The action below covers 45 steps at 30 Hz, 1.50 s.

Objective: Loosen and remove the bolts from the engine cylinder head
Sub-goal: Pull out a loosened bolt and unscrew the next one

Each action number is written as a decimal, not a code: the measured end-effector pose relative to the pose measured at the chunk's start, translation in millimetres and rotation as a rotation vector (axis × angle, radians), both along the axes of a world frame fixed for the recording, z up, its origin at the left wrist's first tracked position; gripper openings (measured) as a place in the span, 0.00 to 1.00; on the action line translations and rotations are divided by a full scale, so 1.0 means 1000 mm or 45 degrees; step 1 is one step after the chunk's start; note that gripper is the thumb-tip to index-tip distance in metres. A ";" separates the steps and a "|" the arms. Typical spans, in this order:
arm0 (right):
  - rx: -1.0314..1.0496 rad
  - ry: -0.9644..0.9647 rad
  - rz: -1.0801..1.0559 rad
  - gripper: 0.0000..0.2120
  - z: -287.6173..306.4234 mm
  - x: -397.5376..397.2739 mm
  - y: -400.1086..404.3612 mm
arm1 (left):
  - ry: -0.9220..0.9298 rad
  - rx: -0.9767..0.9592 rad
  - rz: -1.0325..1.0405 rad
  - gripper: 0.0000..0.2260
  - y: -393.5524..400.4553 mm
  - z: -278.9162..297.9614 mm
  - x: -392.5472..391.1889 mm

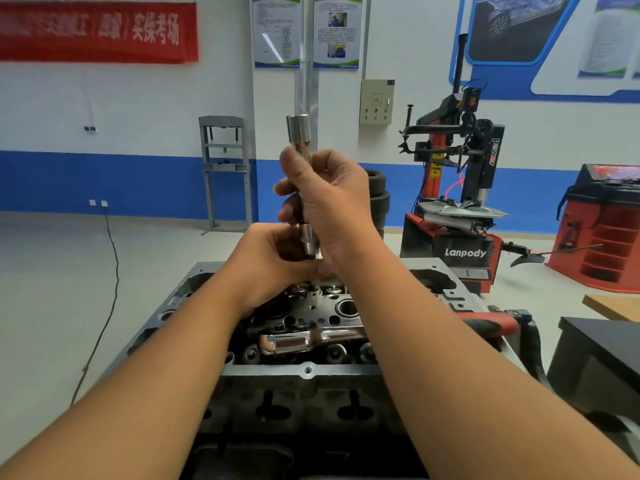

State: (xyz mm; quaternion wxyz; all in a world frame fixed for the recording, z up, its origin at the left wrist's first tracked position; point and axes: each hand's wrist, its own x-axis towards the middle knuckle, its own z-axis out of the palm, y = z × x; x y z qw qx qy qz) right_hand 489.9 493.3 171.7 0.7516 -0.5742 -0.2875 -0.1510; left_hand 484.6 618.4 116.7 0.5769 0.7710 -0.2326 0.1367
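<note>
Cylinder head below both hands gripping upright socket extension

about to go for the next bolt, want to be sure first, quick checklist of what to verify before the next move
1. Right hand grips the extension bar: ok.
2. Left hand holds the socket at the bar's lower end: ok.
3. Socket seated on a bolt: not ok, it is above the cylinder head.
4. Socket locked to the bar: cannot tell.
5. Ratchet handle within reach, lying on the head: ok.
</note>
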 end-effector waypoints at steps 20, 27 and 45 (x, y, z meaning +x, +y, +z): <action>-0.054 0.054 0.028 0.17 0.002 -0.002 0.004 | 0.043 0.021 -0.078 0.08 0.003 -0.002 0.006; -0.032 0.017 -0.022 0.11 0.001 -0.004 0.001 | 0.040 -0.044 -0.048 0.15 0.002 -0.002 0.004; 0.039 0.070 -0.034 0.18 0.002 0.000 0.001 | 0.069 0.055 -0.111 0.08 0.000 -0.001 0.005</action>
